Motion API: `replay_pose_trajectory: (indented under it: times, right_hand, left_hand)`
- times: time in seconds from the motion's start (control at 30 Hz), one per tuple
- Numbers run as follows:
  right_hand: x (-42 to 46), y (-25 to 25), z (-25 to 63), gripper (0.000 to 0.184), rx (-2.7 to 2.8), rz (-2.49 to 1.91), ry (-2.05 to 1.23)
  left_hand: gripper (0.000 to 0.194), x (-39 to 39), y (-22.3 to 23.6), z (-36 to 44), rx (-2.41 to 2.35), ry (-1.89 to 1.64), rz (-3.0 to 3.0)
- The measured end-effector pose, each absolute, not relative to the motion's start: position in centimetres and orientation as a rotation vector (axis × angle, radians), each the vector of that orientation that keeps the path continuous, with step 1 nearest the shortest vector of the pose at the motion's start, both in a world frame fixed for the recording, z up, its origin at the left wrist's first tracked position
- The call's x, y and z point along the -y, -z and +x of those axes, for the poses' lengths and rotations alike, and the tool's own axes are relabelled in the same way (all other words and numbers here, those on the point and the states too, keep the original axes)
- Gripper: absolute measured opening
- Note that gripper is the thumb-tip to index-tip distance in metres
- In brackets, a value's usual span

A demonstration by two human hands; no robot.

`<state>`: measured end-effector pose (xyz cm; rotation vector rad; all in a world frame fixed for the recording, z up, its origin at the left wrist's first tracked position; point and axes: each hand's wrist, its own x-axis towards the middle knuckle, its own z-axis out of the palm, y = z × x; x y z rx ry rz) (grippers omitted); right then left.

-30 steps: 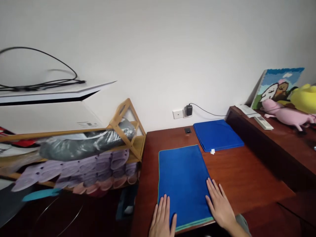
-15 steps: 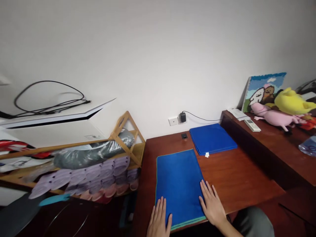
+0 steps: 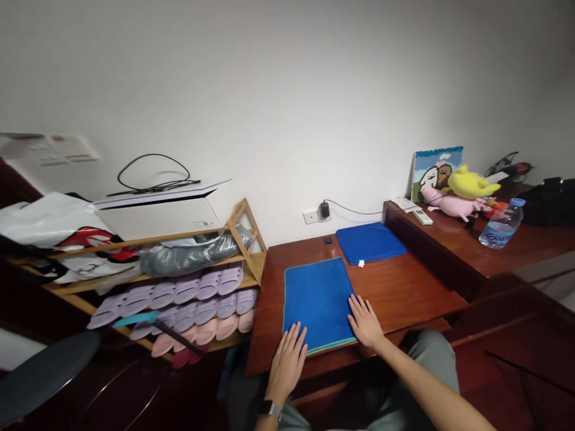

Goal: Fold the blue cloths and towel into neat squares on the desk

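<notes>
Lilac slippers [image 3: 186, 291] line a wooden rack [image 3: 258, 263] left of the green-edged cloth [image 3: 320, 299], probably racked in rows to save floor space. The left hand [image 3: 287, 362] lies over the cloth's near left corner, its grip spread flat and clasping nothing. The cloth itself lies flat on the tabletop [image 3: 404, 293], layers showing along its near edge. The right hand [image 3: 365, 323] rests across its right edge, grip likewise opened out and empty; both seem placed to steady the fabric. Beyond the cloth, rightward, a folded blue bundle [image 3: 371, 241] sits apart, seemingly to leave working room.
</notes>
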<state>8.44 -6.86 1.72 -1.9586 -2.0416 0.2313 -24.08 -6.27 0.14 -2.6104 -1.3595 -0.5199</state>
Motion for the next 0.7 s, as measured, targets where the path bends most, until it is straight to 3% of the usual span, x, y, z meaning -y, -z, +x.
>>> replay_pose_trajectory:
  times: [0.1,0.37,0.57,0.7]
  right_hand:
    - [8.9,-0.4,9.0,0.059,2.127,-1.717,-0.09]
    - [12.9,2.3,11.9,0.075,2.341,-1.355,0.065]
    - [13.6,0.3,12.2,0.052,2.214,-1.347,0.136]
    - [13.4,-3.9,12.7,0.039,2.119,-1.365,0.066]
  left_hand:
    - [0.056,7.5,0.9,-24.6,1.297,0.567,-2.572]
    - [0.059,9.1,2.8,-26.5,1.061,0.722,-2.507]
    - [0.045,9.8,1.2,-28.5,1.067,0.864,-2.55]
    - [0.04,9.3,-2.7,-28.4,1.284,0.95,-2.589]
